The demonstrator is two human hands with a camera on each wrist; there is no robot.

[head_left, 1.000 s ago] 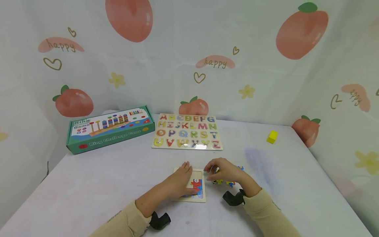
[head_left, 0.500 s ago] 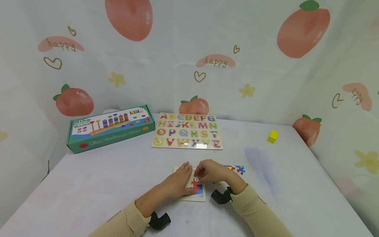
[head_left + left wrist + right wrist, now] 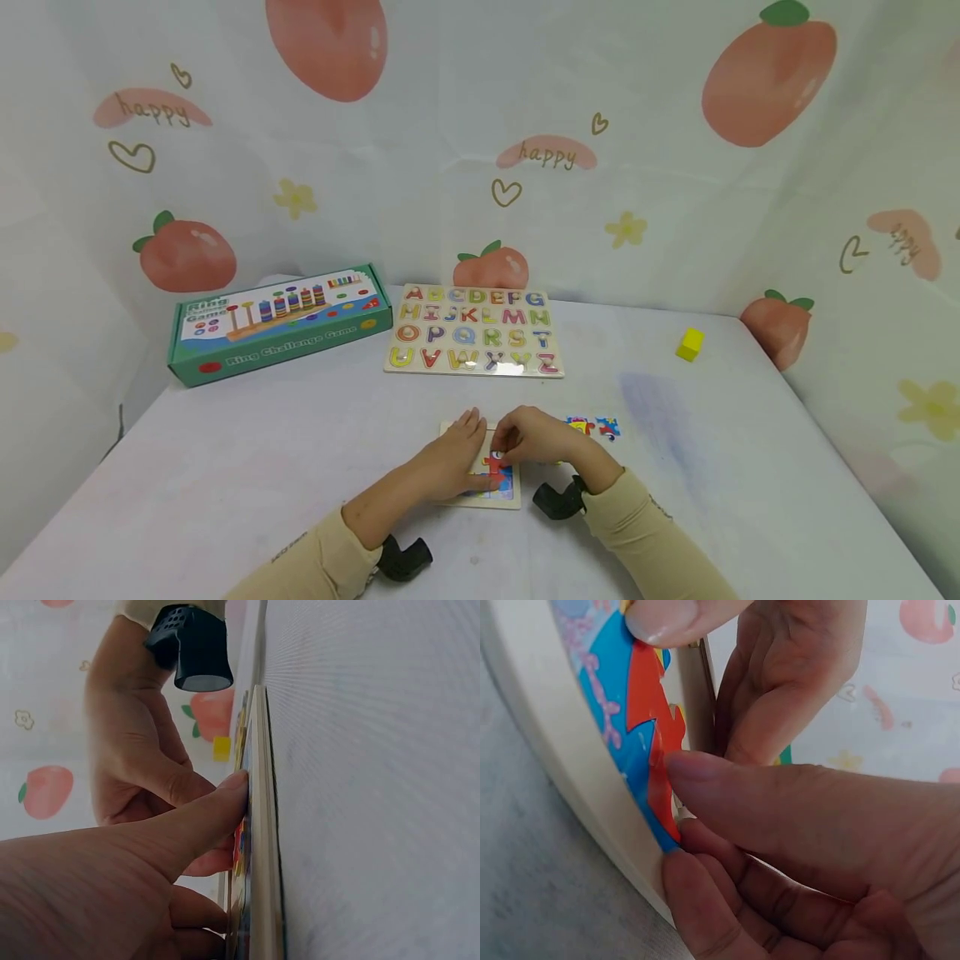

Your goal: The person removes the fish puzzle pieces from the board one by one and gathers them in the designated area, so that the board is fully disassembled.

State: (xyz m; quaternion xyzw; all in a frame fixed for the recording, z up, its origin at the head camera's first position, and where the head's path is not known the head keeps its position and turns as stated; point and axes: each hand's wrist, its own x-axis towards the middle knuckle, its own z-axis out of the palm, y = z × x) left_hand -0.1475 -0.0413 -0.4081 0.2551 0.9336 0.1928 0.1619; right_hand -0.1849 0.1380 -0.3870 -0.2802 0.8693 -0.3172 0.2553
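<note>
A small wooden jigsaw tray (image 3: 495,504) lies on the table, its lower part filled with blue and red picture pieces. Across its left side rests my left hand (image 3: 453,458), fingers stretched out and thumb pressing on the pieces. My right hand (image 3: 536,435) is over the tray's right side. In the right wrist view its thumb and fingers pinch a red and blue puzzle piece (image 3: 662,799), low against the pieces around it. The left thumb (image 3: 660,619) touches the red picture close by. Fingers hide part of the tray in the head view.
Loose puzzle pieces (image 3: 608,428) lie right of the tray, partly behind the right hand. An alphabet board (image 3: 474,330) and a green Ring Challenge Game box (image 3: 281,329) stand farther back. A yellow block (image 3: 690,344) sits at the back right.
My right hand has moved left from beside the loose pieces onto the tray, uncovering some of them. Over the last half second it has barely shifted. The left hand stays put.
</note>
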